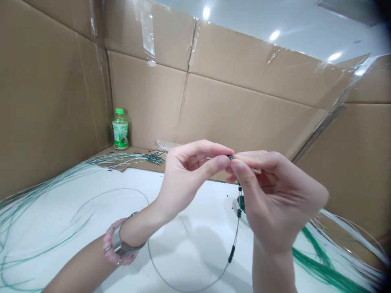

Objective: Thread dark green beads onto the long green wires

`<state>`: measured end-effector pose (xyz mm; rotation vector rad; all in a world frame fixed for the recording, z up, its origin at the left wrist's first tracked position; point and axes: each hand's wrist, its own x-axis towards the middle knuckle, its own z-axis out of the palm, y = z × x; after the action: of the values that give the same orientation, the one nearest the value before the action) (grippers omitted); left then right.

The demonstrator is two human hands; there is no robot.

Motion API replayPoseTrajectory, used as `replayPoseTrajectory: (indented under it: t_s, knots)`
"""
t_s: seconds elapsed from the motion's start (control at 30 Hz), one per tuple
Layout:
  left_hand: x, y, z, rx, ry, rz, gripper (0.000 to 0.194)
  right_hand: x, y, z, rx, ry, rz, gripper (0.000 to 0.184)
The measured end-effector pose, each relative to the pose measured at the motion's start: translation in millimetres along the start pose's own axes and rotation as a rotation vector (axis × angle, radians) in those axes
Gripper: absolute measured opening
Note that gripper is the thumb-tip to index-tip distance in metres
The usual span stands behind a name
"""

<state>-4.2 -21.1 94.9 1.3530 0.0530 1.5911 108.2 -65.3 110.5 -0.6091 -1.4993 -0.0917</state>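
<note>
My left hand [191,169] and my right hand [271,195] meet at chest height above the white table [76,211], fingertips pinched together. Between them sits a small dark green bead [230,157] on a thin grey wire [189,285]. The wire hangs down from my right hand, carries a few small dark beads [231,253], and loops back over the table under my left wrist. A pink bead bracelet and a watch [117,246] are on my left wrist. Behind my right hand a small white dish [236,205] is mostly hidden.
Bundles of thin green and white wires [27,195] fan across the table's left side, and more lie at the right [324,268]. A green-capped bottle [120,129] stands in the back left corner. Taped cardboard walls [244,110] enclose the table.
</note>
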Motion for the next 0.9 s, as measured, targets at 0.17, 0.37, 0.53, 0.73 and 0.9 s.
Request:
replayPoseTrajectory:
  t_s: [0.17,0.37,0.53,0.73,0.9]
  knots:
    - [1.0,-0.2,-1.4,-0.002,-0.047,-0.011,0.007,-1.0,1.7,2.3,-0.011,0.053,-0.022,0.023]
    - [0.6,-3.9,0.0,0.024,0.009,0.042,0.007,-5.3,9.6,14.3,-0.107,0.185,-0.116,0.028]
    - [1.2,-4.4,2.1,0.048,0.066,0.064,0.007,-7.1,11.9,17.7,-0.071,0.186,-0.103,0.031]
    - [3.8,-7.0,-0.5,0.078,0.057,0.123,0.007,-5.0,10.9,11.9,-0.166,0.118,-0.116,0.035]
    - [4.6,-4.8,-2.0,0.192,0.073,0.169,0.006,-2.7,10.2,5.1,-0.323,0.087,-0.189,0.033]
